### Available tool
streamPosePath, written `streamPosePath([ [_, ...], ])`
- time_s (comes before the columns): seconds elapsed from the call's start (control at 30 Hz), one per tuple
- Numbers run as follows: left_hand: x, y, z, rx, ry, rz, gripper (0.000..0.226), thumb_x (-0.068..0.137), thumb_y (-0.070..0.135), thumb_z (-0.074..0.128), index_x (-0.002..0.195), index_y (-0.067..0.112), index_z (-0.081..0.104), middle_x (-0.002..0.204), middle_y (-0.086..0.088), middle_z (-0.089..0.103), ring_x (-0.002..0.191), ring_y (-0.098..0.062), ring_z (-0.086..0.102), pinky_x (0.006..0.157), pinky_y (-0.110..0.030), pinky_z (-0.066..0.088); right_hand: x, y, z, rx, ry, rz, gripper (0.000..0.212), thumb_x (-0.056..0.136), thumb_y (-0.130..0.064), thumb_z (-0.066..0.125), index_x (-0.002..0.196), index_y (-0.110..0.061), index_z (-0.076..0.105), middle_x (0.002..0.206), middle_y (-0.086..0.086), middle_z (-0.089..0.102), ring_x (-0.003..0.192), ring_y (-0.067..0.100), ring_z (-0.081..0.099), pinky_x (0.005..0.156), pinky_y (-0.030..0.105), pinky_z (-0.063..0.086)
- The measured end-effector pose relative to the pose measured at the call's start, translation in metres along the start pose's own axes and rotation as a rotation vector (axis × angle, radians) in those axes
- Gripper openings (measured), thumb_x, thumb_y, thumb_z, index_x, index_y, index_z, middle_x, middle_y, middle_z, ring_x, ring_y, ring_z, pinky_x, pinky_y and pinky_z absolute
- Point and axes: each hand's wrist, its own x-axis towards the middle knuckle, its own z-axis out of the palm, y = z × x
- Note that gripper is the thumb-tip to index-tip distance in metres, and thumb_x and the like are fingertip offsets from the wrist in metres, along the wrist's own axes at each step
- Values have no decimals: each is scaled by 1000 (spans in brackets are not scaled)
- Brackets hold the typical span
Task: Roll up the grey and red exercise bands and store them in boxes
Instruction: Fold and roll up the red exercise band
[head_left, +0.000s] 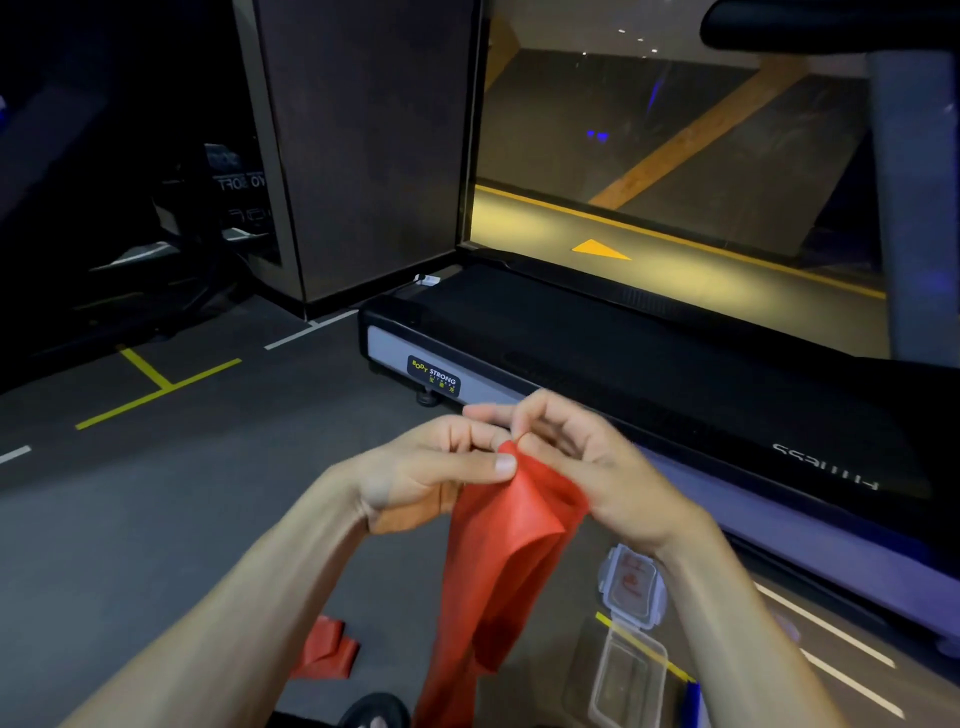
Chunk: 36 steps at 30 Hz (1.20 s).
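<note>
Two hands are engaged on one end of the red band (498, 561), which is held up in the air in front of the person while the rest hangs down in a long, limp fold toward the floor (156, 493). The top corner is pinched between thumb and fingers of the left hand (431, 467), and the right hand (587, 457) is closed on the same edge just beside it, so both grips are clamped on the band. The material is judged to be thin, light and very soft: it drapes and creases under its own weight and offers no stiffness. A rubbery, slightly clingy feel is likely, so slipping should be a lesser worry than bunching. A tidy roll is best started at the short end now being held, with the edge kept flat and the hanging length kept under light tension.

Below the right forearm a clear box (623, 680) stands open on the floor, and its lid (631, 584) lies just beyond it. Another red piece (327, 649) lies on the floor to the left, possibly the band's far end, though that cannot be told. A treadmill (571, 364) is seen behind the hands. No grey band is seen.
</note>
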Motion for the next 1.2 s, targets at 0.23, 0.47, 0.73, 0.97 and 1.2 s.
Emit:
streamPosePath([
  [0.23, -2, 0, -7, 203, 90, -15, 11, 90, 20, 73, 87, 9, 70, 75, -9, 53, 68, -19, 51, 68, -24, 43, -2, 8, -8, -324, 18, 80, 9, 102, -23, 60, 101, -15, 61, 101, 19, 64, 92, 33, 60, 88, 47, 49],
  [0.47, -5, -3, -16, 357, 13, -82, 20, 98, 31, 63, 103, 12, 67, 88, -15, 57, 82, -25, 48, 74, -34, 38, -1, 4, -19, -221, 85, 34, 6, 99, -17, 61, 96, -12, 60, 79, 4, 56, 74, 15, 49, 71, 25, 42],
  [0.73, 0, -12, -23, 523, 148, -32, 8, 90, 25, 76, 86, 18, 74, 80, -17, 69, 76, -18, 56, 74, -33, 48, -2, 8, -34, 250, 274, 33, 34, 80, -39, 84, 96, -16, 63, 84, 8, 54, 68, 13, 54, 60, 20, 49],
  [0.97, 4, -14, -23, 508, 171, -12, 7, 89, 22, 77, 86, 17, 74, 78, -7, 72, 72, -13, 60, 74, -31, 51, -6, 6, -35, 268, 295, 27, 11, 88, -21, 67, 94, -14, 61, 83, 7, 52, 65, 10, 52, 57, 18, 47],
  [1.2, -2, -8, -19, 439, 109, -1, 9, 93, 18, 71, 84, 20, 72, 72, -9, 58, 68, -13, 49, 66, -22, 42, -11, 9, -41, 264, 303, 23, 21, 86, -27, 76, 94, -15, 62, 82, 5, 53, 66, 8, 53, 60, 17, 47],
])
